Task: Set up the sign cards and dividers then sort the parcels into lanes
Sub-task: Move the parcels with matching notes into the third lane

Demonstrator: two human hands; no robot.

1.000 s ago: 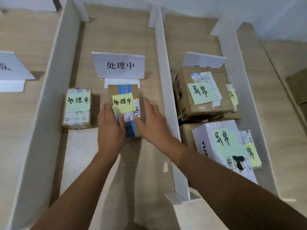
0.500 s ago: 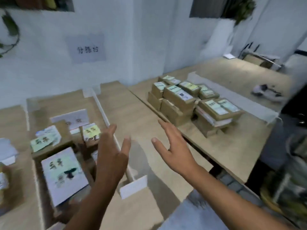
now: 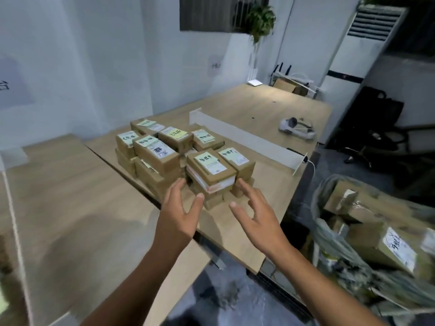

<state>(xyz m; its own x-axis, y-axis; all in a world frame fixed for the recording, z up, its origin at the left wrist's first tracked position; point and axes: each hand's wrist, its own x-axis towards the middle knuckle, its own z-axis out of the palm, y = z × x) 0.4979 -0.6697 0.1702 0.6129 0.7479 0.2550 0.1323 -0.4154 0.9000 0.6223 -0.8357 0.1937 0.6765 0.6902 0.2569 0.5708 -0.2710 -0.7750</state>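
Note:
A pile of several brown parcels (image 3: pixel 164 156) with yellow-green notes stands on the right-hand table (image 3: pixel 270 184). The nearest stack is topped by a parcel (image 3: pixel 210 167) with a white label. My left hand (image 3: pixel 180 210) and my right hand (image 3: pixel 255 211) hover just in front of that stack, fingers spread, empty, one to each side. Neither hand touches a parcel. A white divider (image 3: pixel 244 140) lies along the table behind the pile. The edge of another white divider (image 3: pixel 16 231) shows at the far left.
A grey sack (image 3: pixel 376 243) full of more parcels sits low at the right. A white headset (image 3: pixel 296 128) lies on the far table. Further back are a standing air conditioner (image 3: pixel 362 48) and a dark office chair (image 3: pixel 374 128). A gap of floor separates the tables.
My hands have left the parcel in the middle lane. My view has swung right to the parcel pile, and both empty hands have moved up close to its nearest stack.

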